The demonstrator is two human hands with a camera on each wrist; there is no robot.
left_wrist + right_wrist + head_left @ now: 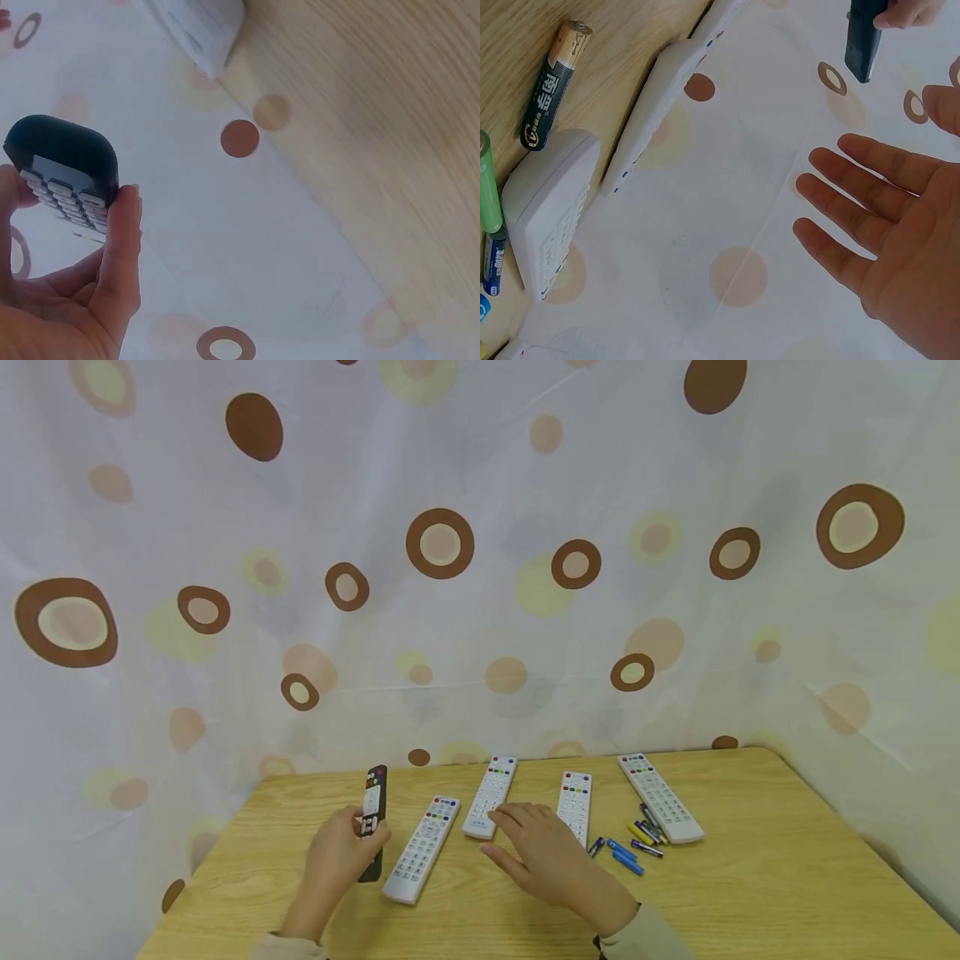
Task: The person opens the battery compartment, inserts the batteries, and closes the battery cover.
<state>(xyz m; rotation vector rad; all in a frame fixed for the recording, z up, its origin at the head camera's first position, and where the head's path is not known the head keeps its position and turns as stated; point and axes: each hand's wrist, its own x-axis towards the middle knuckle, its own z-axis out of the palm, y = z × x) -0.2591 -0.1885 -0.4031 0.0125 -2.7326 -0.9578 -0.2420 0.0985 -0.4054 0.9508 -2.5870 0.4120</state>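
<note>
- The left hand (pixel 341 852) pinches the black remote (pixel 372 802) between thumb and fingers, raised off the table (pixel 795 860), one end above the grip and the other below it.
- The right hand (pixel 551 860) holds nothing; its fingers are spread, above the table and to the right of the grip.
- The black remote could slip or twist, I judge, because only the fingertips and thumb appear to hold it, with both ends unsupported.
- If it were lowered carelessly to the right, its bottom end could knock the nearest white remote (pixel 422 850), which lies just beside the grip.
- A low sweep of the right hand could nudge the second white remote (pixel 490 797), beyond its fingertips, or the third white remote (pixel 575 806), whose lower end it hides in the head view.
- Loose batteries lie farther right of the grip, past the right hand: a blue pair (pixel 626 857) and a yellow battery (pixel 640 832). Being round, they could roll if bumped.
- The fourth white remote (pixel 660 799) lies farthest from the grip, alongside the batteries, hampering finger access from that side.
</note>
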